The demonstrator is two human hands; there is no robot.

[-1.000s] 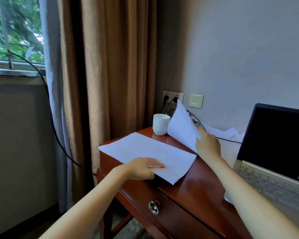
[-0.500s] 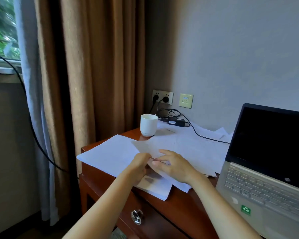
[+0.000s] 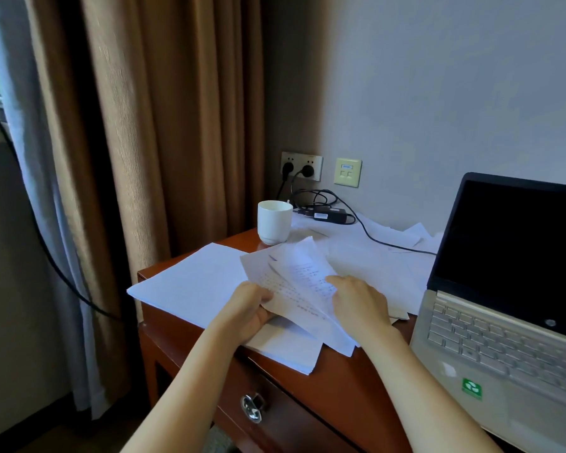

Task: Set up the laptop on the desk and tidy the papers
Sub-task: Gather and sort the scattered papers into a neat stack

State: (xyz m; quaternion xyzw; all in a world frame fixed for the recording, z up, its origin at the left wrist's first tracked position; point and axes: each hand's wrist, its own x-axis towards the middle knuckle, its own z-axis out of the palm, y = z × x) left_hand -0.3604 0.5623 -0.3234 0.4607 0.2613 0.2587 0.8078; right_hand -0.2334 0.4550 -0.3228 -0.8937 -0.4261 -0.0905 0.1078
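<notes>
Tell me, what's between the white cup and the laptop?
Loose white papers cover the desk between the cup and the laptop, with a black charger and its cable lying on top, as the head view shows.

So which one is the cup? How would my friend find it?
Start at the wooden desk by the brown curtain. At its back corner, under the wall socket, stands the white cup. Among flat papers and black cables, it is the only round, upright thing.
</notes>
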